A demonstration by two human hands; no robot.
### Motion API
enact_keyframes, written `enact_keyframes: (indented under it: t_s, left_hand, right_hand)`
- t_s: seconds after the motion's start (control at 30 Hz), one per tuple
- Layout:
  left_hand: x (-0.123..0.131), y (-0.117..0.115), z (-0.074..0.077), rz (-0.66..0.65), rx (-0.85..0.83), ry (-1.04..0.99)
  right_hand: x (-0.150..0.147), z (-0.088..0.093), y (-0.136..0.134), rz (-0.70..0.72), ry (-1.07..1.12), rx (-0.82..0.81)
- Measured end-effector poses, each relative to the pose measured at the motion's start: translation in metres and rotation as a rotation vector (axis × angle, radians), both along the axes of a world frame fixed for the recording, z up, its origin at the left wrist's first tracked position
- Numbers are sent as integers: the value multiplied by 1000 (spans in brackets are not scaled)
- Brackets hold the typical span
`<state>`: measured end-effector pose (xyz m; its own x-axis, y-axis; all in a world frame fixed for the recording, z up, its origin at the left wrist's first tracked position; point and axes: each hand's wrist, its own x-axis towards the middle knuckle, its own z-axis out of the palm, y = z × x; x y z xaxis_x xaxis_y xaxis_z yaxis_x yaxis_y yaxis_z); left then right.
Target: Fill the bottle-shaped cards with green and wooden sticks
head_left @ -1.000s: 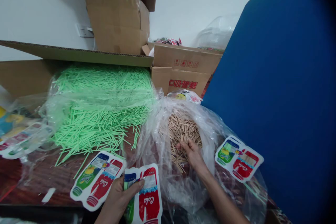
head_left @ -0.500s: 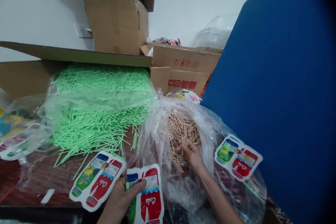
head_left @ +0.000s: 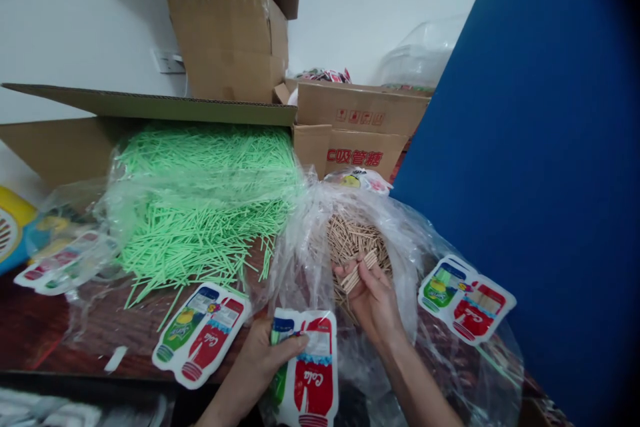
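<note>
My left hand (head_left: 273, 357) grips a bottle-shaped packet (head_left: 313, 380) with red cola and green bottle prints, thumb on its front. Over a clear plastic bag, my right hand (head_left: 373, 290) pinches a small bundle of thin brown sticks (head_left: 359, 271). Many more brown sticks (head_left: 357, 233) lie loose in that bag (head_left: 410, 220), just beyond the fingers. A similar packet (head_left: 203, 333) rests on the table left of my left hand. Another such packet (head_left: 466, 299) lies on the plastic to the right of my right hand.
Light green sticks (head_left: 200, 227) spill from a plastic-lined cardboard box (head_left: 65, 147) at the left. More cartons (head_left: 370, 107) stand against the wall. A tall blue panel (head_left: 525, 167) borders the right side. A yellow and blue object (head_left: 15, 227) sits at the far left.
My right hand has lifted a bundle of brown sticks from the pile and turned it palm-up. The view has shifted slightly; my left hand still holds the packet.
</note>
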<state>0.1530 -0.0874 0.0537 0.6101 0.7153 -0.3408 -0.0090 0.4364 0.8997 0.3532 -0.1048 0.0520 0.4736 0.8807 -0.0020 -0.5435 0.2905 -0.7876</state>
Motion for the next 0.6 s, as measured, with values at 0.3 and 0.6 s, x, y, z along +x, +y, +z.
enact_keyframes:
  t_s: [0.3,0.6]
  left_hand:
    - [-1,2,1,-41,58,-103]
    - [-4,1,-4,-31,34,-102]
  right_hand:
    - [-57,16,-7,149,164,1]
    - [-51,6,-16,159,126,-56]
